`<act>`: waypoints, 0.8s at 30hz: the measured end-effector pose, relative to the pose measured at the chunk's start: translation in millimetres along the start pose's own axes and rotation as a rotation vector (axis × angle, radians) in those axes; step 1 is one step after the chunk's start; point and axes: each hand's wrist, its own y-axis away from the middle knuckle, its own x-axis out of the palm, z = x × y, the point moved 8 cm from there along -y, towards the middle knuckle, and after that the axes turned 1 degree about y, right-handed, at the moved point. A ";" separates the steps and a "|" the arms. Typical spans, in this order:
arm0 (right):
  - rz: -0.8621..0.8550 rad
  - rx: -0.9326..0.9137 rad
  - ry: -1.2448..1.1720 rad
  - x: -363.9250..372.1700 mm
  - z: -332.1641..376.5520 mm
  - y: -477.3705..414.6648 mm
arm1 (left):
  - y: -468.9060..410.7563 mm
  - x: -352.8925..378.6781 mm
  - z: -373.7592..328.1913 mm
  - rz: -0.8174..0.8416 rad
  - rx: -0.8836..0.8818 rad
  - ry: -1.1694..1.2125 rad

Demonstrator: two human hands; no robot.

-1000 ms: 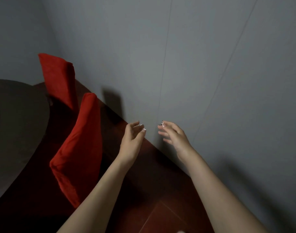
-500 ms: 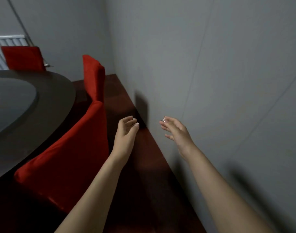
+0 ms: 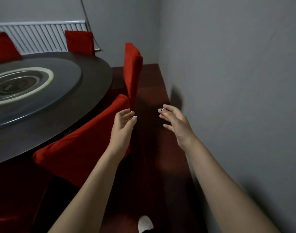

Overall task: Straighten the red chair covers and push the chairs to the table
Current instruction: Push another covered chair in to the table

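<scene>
One red chair cover (image 3: 86, 145) nearest, smooth; left hand (image 3: 122, 126), right hand (image 3: 175, 123) fingers loose, empty.

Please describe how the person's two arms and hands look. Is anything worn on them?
The left hand and right hand are bare, as are both forearms: no sleeve, watch, bracelet or ring is in view. The fingernails have pale, whitish tips.

Both forearms reach forward, left hand (image 3: 122, 122) and right hand (image 3: 175, 122) loosely open, palms facing.

Pale-tipped nails on left hand (image 3: 122, 126), right hand (image 3: 175, 125); white shoe (image 3: 145, 223).
</scene>
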 end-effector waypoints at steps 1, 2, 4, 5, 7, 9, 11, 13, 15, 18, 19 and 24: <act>0.021 0.006 0.003 4.8 -1.8 -4.1 | -4.0 -1.8 1.1 -0.003 0.006 -0.001; 0.042 0.016 0.009 11.5 -4.6 -16.3 | -14.5 -5.4 5.4 -0.017 0.010 0.003; 0.080 0.028 0.021 25.3 -9.6 -38.2 | -32.5 -13.1 11.4 -0.049 0.021 0.008; 0.102 0.032 0.031 32.5 -11.6 -49.1 | -41.0 -17.0 13.4 -0.063 0.028 0.008; 0.153 0.041 0.051 49.8 -13.2 -73.8 | -59.4 -27.3 16.8 -0.095 0.040 0.006; 0.192 0.031 0.062 65.3 -8.6 -94.0 | -73.7 -36.6 15.0 -0.114 0.057 -0.026; 0.228 0.014 0.059 84.4 -2.4 -115.2 | -90.8 -50.4 12.8 -0.147 0.078 -0.047; 0.258 0.000 0.053 100.4 0.7 -128.7 | -102.5 -62.2 10.1 -0.179 0.093 -0.053; 0.302 -0.001 0.055 118.6 -0.6 -139.5 | -109.5 -75.6 10.8 -0.218 0.088 -0.038; 0.365 0.009 0.059 147.5 -0.7 -149.0 | -107.3 -100.7 11.0 -0.294 0.074 -0.018; 0.378 0.006 0.057 153.9 1.6 -151.5 | -106.8 -106.3 10.0 -0.312 0.073 -0.020; 0.492 0.020 -0.005 199.5 10.7 -162.0 | -101.0 -144.6 5.1 -0.444 0.075 -0.034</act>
